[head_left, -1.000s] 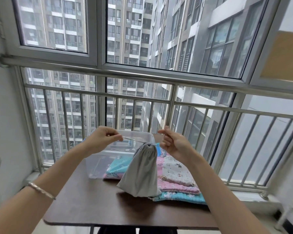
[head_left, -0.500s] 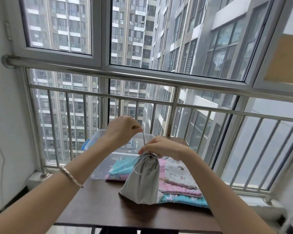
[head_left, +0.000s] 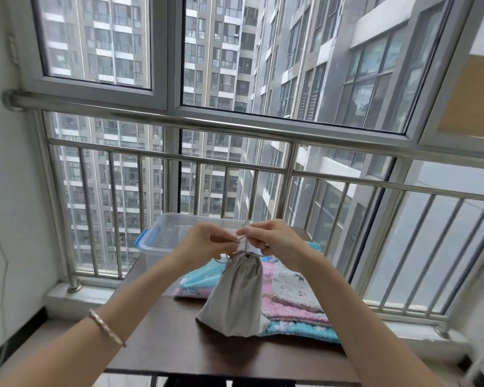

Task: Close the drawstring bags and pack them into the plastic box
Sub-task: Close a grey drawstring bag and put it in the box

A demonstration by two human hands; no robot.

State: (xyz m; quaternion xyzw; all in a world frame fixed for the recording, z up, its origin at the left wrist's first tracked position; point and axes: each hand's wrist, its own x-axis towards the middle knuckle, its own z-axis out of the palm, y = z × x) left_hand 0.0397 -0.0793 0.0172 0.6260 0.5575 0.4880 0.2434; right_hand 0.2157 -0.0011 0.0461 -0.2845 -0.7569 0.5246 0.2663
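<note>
Your left hand (head_left: pixel 204 243): the fingers are curled, and thumb and forefinger pinch the cord (head_left: pixel 242 242) just above the neck of the bag.
Your right hand (head_left: pixel 274 241): it also pinches the cord with curled fingers, very near to the left hand; if the two hands touch, I cannot tell.
Cord: thin and pale, it goes up from the bag's neck to your fingertips. If there is a knot in it, I cannot tell.
Grey drawstring bag (head_left: pixel 235 297): it stands upright on the table (head_left: pixel 176 342), directly under your hands, with its neck gathered tight.
Printed bags (head_left: pixel 294 311): teal, pink and white ones lie flat in a pile, behind and to the right of the grey bag and touching it.
Plastic box (head_left: pixel 162 241): it is clear with a blue latch (head_left: pixel 142 239) at its left end, and stands at the far side of the table, behind your hands. What it holds I cannot tell.
Bracelet (head_left: pixel 106 326): it sits on your left wrist.
Railing (head_left: pixel 235 163): steel bars stand before the window, beyond the table.
</note>
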